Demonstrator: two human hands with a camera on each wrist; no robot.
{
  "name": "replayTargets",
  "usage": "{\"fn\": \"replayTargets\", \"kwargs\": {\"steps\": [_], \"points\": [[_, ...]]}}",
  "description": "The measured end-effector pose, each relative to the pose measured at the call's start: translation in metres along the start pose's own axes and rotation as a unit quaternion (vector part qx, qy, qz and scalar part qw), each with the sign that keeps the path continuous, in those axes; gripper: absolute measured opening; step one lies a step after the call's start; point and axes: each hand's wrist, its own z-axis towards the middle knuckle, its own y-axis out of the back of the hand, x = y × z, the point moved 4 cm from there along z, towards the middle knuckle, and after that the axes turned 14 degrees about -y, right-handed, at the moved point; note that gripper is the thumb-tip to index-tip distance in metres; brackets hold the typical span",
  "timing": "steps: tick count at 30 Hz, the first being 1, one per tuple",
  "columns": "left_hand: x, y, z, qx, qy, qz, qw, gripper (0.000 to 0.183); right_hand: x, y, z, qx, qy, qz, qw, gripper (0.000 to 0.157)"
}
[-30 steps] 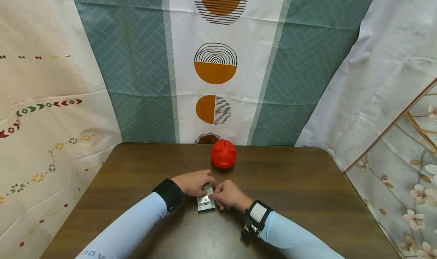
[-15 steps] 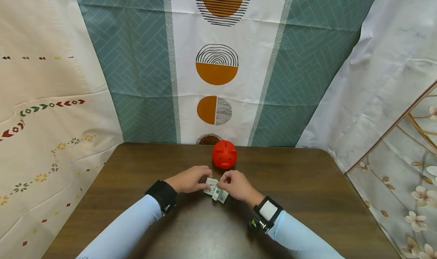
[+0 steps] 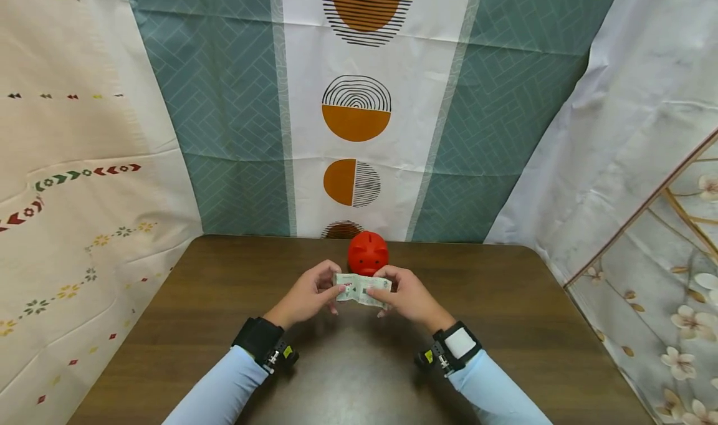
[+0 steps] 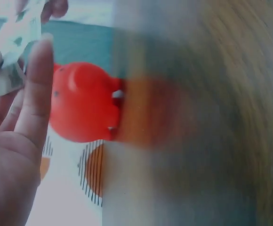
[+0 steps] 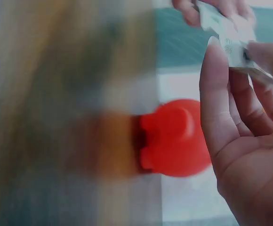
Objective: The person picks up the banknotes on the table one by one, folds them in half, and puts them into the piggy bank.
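Observation:
A pale green banknote [image 3: 357, 287], creased across its middle, is stretched between both hands above the table. My left hand [image 3: 305, 295] pinches its left end between thumb and fingers. The opposite end is pinched by my right hand [image 3: 412, 295]. Just behind the note stands a red piggy bank [image 3: 367, 250] with a slot on top, its snout partly covered in the head view. Both wrist views show the note at an upper corner, the left one with the piggy bank [image 4: 82, 103] upright on its feet beyond the fingers.
The dark brown wooden table [image 3: 477, 325] has rounded far corners. Behind it hangs a teal and white patterned cloth [image 3: 235, 132]. Light patterned fabric [image 3: 101, 238] closes off the left side, and a white floral cloth [image 3: 667, 300] the right.
The banknote, folded and lower on the table a second ago, is now spread out and lifted toward the piggy bank. The hands have moved apart to its two ends.

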Motion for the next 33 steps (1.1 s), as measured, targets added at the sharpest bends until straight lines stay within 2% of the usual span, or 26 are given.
{"fn": "replayTargets", "kwargs": {"steps": [2, 6, 12, 18, 24, 30, 33], "points": [[-0.004, 0.002, -0.003, -0.028, -0.007, -0.018, 0.9994, 0.028, -0.001, 0.008, -0.002, 0.000, -0.004, 0.027, 1.000, 0.032], [-0.016, 0.008, -0.008, -0.060, -0.013, -0.017, 0.9980, 0.029, 0.002, 0.018, -0.010, -0.028, -0.004, 0.077, 0.997, 0.029], [-0.053, 0.015, -0.009, -0.119, -0.031, 0.006, 0.9925, 0.033, 0.020, 0.017, -0.028, -0.071, 0.011, 0.125, 0.989, 0.027], [-0.087, 0.011, -0.010, -0.175, -0.039, -0.006, 0.9837, 0.030, 0.037, 0.021, -0.053, -0.121, 0.060, 0.153, 0.979, 0.023], [-0.114, 0.003, -0.014, -0.189, -0.031, -0.008, 0.9814, 0.021, 0.049, 0.026, -0.078, -0.157, 0.072, 0.158, 0.972, 0.018], [-0.134, 0.000, -0.023, -0.201, -0.022, 0.004, 0.9792, 0.015, 0.066, 0.025, -0.099, -0.142, 0.105, 0.178, 0.968, 0.016], [-0.141, -0.002, -0.026, -0.200, -0.029, 0.004, 0.9794, 0.014, 0.073, 0.025, -0.108, -0.133, 0.113, 0.188, 0.966, 0.013]]}}
